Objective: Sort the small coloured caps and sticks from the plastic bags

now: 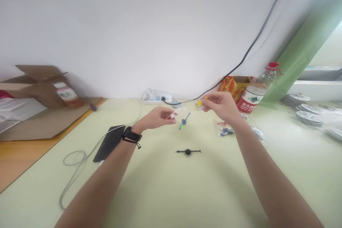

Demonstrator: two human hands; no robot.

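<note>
My left hand (155,118) pinches a white spinner arrow (172,115) with a round hub. In my right hand (221,105), a yellow spinner arrow (199,103) is gripped between thumb and fingers. Between the hands, a blue spinner arrow (184,121) and a green piece (181,126) lie close together on the table. Nearer to me is a black spinner arrow (188,152), lying flat and pointing left. Below my right hand rests a clear bag (226,129) with red and blue arrows in it.
A power strip (156,98) stands by the wall. To the left are a black tablet-like slab (108,144), a looped cable (77,164) and a cardboard box (40,85). A large water bottle (256,92) and stacks of white discs (307,114) stand at the right.
</note>
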